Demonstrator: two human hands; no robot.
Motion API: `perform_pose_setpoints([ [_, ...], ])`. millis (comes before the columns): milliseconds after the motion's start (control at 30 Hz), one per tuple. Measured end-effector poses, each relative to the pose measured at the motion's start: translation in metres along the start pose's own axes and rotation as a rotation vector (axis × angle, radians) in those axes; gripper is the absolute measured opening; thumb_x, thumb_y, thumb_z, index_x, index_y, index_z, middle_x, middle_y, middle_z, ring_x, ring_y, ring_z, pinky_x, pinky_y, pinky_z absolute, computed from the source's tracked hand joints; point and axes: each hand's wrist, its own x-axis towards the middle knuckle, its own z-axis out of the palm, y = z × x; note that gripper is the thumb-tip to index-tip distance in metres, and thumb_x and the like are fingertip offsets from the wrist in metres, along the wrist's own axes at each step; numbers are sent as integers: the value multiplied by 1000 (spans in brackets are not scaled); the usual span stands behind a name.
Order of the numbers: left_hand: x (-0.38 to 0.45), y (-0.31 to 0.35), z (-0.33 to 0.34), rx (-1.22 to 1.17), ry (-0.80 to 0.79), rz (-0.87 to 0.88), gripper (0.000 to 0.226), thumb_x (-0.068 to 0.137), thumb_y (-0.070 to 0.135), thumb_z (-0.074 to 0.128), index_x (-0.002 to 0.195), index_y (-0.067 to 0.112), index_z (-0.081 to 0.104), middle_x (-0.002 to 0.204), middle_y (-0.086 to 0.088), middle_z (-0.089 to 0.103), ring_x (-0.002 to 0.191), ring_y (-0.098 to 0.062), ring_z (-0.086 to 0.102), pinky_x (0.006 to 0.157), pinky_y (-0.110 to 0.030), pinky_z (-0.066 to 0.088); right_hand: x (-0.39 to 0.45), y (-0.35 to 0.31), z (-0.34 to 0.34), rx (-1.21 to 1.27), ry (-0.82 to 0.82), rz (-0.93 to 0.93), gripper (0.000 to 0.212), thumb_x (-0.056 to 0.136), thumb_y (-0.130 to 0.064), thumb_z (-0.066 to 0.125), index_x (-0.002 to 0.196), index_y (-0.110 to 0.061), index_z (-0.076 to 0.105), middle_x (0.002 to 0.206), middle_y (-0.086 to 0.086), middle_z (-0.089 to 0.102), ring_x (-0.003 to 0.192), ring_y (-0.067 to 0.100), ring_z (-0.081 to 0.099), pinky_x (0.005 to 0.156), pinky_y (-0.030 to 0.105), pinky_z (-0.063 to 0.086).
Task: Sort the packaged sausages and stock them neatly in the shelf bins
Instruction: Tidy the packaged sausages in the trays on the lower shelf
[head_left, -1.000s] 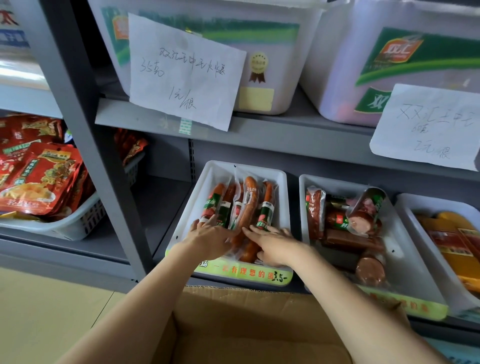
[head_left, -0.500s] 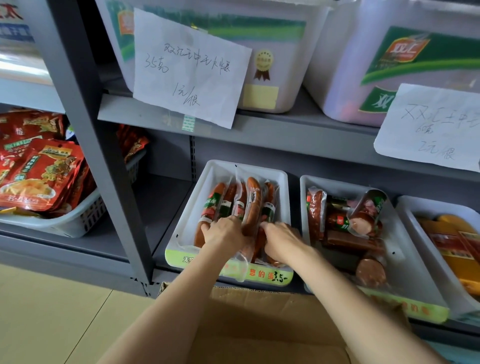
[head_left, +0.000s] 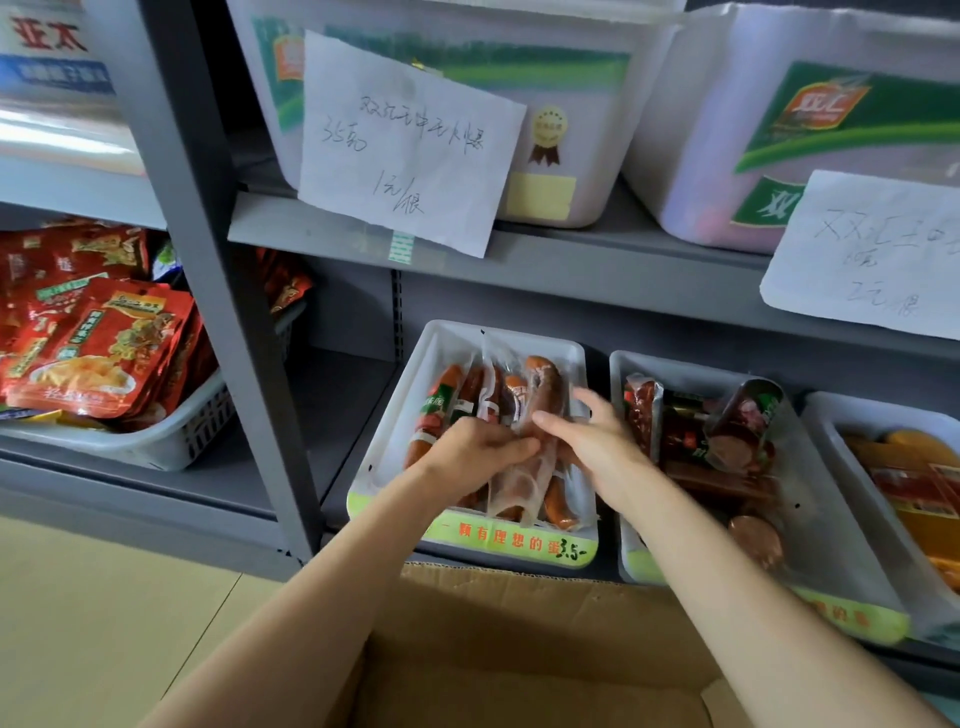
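Several vacuum-packed orange-brown sausages (head_left: 519, 395) lie side by side in a white shelf bin (head_left: 441, 343) on the lower shelf. My left hand (head_left: 467, 457) is curled over the packs at the bin's middle, fingers pinching a clear pack edge. My right hand (head_left: 597, 441) rests against the right side of the packs, with its fingers spread and fairly straight. A clear sausage pack (head_left: 519, 483) sticks out between the two hands toward the bin's front.
A second white bin (head_left: 831, 519) to the right holds darker, thicker sausage packs, and a third bin (head_left: 883, 415) holds yellow packs. Below my arms stands an open cardboard box (head_left: 519, 649). A basket of red snack bags (head_left: 104, 353) sits left of the grey upright post (head_left: 234, 312).
Both hands moved from the bin's front edge further in over the sausages. The left hand's fingers curled onto the packs, and the packs were pushed closer together.
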Motion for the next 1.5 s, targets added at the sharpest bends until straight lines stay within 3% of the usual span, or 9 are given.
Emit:
perform_pose_setpoints([
  [167,12,-6,9,126,-18,-11,34,96,29,50,123,14,61,118,-4,63,107,-16,57,92,-22,43,-4,1,-32,278,5,10,69,83,3,65,143,-18,36,106,6,60,104,23,60,102,42,44],
  [300,33,-16,21,747,-89,-152,47,92,48,49,120,11,58,114,-7,63,103,-23,59,92,-34,43,0,11,-41,-99,64,-12,72,83,-3,68,144,-24,35,142,12,44,125,26,47,107,42,38],
  [433,47,-12,40,1018,-78,-184,58,90,44,56,137,15,39,123,-6,59,113,-24,56,107,-42,31,0,9,-40,-231,20,-48,71,86,-6,65,146,-24,31,145,10,40,130,24,42,108,38,37],
  [600,55,-1,20,765,-99,-225,53,85,35,65,124,3,49,114,-8,61,99,-21,58,79,-25,44,5,14,-34,-278,10,-74,69,87,-7,64,145,-24,32,142,10,44,126,26,46,103,37,41],
  [833,45,-19,-11,509,47,-260,33,80,39,68,82,10,53,65,3,54,58,-8,52,52,-17,40,5,10,-16,-216,107,-127,58,91,-4,56,143,-22,37,142,9,42,130,24,41,99,29,36],
  [1133,44,-22,17,699,-21,-217,34,88,36,59,106,8,57,101,-12,61,91,-25,58,72,-29,44,10,2,-8,-858,15,-312,24,89,-13,59,110,-5,67,118,11,61,108,26,56,91,31,43],
  [1200,45,-25,19,769,-9,-180,49,88,40,58,130,16,48,119,-11,60,108,-27,57,83,-33,45,7,4,-14,-919,-147,-289,40,87,-24,65,125,-11,59,130,6,55,118,26,52,98,35,42],
  [1300,44,-30,18,871,-3,-126,54,91,44,51,141,31,36,134,-7,50,126,-29,41,101,-38,38,4,12,-20,-1047,-347,-174,87,85,-43,64,152,-21,13,159,2,8,145,28,13,116,43,13],
  [1500,31,-29,11,897,-99,-55,57,93,29,45,146,37,24,150,2,31,136,-28,24,106,-43,31,20,28,-9,-1387,-353,-108,87,92,-52,48,151,-21,-8,159,4,-10,145,20,-17,113,49,-14],
])
